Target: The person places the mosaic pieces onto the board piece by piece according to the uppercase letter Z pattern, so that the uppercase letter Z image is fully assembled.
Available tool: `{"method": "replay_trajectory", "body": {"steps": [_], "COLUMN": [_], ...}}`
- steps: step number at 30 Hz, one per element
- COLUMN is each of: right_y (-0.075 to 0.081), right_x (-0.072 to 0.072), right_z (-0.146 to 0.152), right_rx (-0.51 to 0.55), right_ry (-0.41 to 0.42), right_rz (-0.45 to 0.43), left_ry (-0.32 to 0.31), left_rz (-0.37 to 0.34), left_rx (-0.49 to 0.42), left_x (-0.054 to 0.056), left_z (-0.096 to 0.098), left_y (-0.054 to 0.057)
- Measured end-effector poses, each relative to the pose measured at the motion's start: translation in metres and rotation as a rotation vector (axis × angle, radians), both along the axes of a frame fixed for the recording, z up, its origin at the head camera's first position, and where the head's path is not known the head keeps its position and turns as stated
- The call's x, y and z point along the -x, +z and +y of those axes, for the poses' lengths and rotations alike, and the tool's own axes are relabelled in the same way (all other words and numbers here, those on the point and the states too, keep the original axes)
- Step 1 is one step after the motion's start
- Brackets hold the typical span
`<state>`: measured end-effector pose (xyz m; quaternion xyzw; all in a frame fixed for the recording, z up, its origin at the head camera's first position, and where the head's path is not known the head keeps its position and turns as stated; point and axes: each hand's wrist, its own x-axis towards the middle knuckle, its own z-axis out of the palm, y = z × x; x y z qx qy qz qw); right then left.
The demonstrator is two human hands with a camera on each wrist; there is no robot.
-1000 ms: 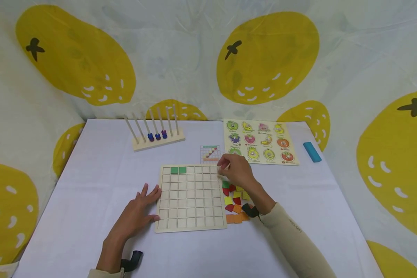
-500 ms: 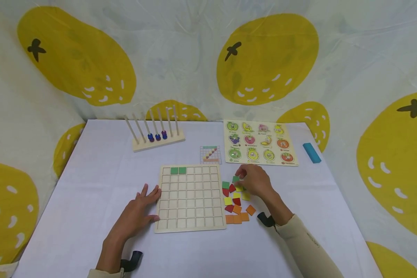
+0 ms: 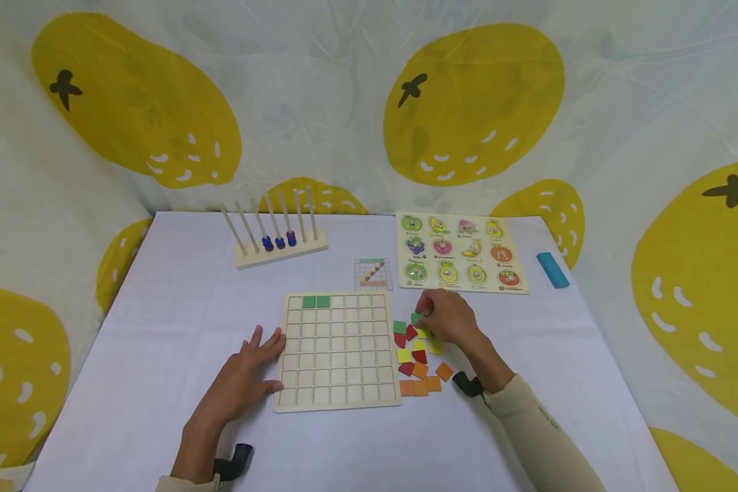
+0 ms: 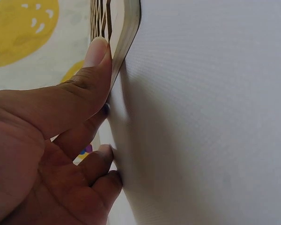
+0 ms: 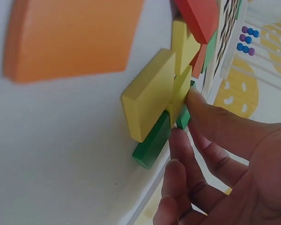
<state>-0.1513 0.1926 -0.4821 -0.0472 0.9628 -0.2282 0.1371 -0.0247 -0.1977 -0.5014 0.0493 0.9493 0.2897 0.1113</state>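
Observation:
A square wooden grid board (image 3: 338, 357) lies mid-table, with two green square tiles (image 3: 316, 301) in its top row. My left hand (image 3: 236, 379) rests at the board's left edge, fingers spread and thumb touching the rim; the left wrist view shows the thumb (image 4: 94, 65) against that edge. Right of the board, my right hand (image 3: 449, 318) pinches a green tile (image 5: 183, 117) between thumb and fingertips, low among the loose pieces. Around it lie yellow tiles (image 5: 152, 93), another green tile (image 5: 153, 145), red quarter-round pieces (image 3: 419, 357) and orange tiles (image 3: 406, 388).
Behind the board lies a small printed pattern card (image 3: 373, 273). A peg rack (image 3: 283, 249) with blue and purple beads stands back left. At the back right are a fruit puzzle board (image 3: 461, 253) and a teal block (image 3: 552, 270).
My right hand has moved from the board's upper right corner rightward to the loose tiles, where it now has a green tile between its fingers. The left hand has stayed still.

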Motion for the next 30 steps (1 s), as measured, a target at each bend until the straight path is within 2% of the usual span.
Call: {"method": "replay_trajectory", "body": {"steps": [8, 14, 19, 30], "right_y": [0.001, 0.006, 0.011, 0.01], "right_x": [0.002, 0.005, 0.009, 0.018], "right_z": [-0.002, -0.01, -0.022, -0.065], "right_rx": [0.041, 0.105, 0.157, 0.233], "right_ry": [-0.003, -0.001, 0.022, 0.065], "right_rz": [0.006, 0.078, 0.126, 0.138], "left_ry": [-0.002, -0.001, -0.001, -0.001], "left_rz": [0.004, 0.008, 0.006, 0.003], "left_rx": [0.003, 0.001, 0.008, -0.023], "left_x": [0.0, 0.0, 0.0, -0.001], "left_z": [0.0, 0.001, 0.001, 0.001], "left_y": [-0.001, -0.001, -0.001, 0.0]}}
